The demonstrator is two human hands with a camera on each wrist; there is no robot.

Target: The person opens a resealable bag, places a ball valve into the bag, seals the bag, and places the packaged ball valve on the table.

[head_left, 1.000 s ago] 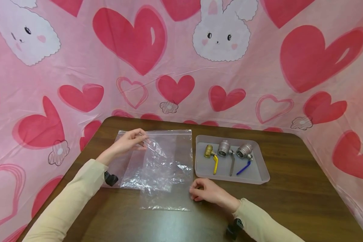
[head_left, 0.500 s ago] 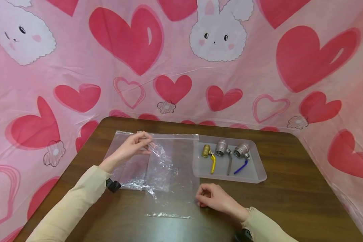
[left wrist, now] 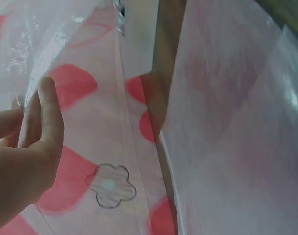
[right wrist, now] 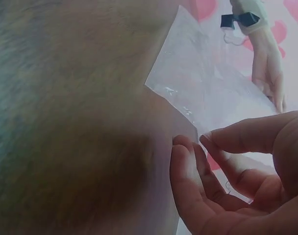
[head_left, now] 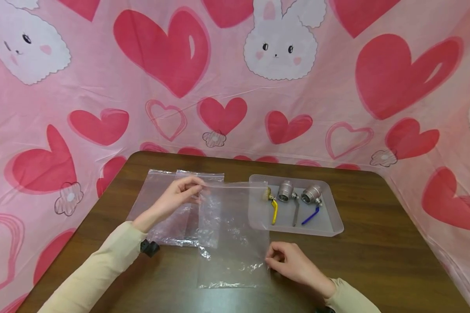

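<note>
A clear zip-lock bag (head_left: 235,234) hangs between my two hands, its zip strip along the top. My left hand (head_left: 180,193) pinches its top left corner; in the left wrist view the fingers (left wrist: 50,105) grip the film. My right hand (head_left: 295,263) pinches the bag's lower right edge between thumb and fingertips, seen closely in the right wrist view at the bag's edge (right wrist: 200,105). Behind and left, more clear zip-lock bags (head_left: 156,208) lie overlapping on the table, partly covered by my left hand and the held bag.
A translucent tray (head_left: 329,226) stands right of the bags on the brown wooden table (head_left: 376,261). In it lie ball valves with a yellow handle (head_left: 274,213), a grey handle (head_left: 296,213) and a blue handle (head_left: 310,216). The held bag overlaps the tray's left side in the head view.
Both hands have moved right and toward me, carrying the pinched bag off the other bags. It now overlaps the tray's left side, and more of the lying bags shows.
</note>
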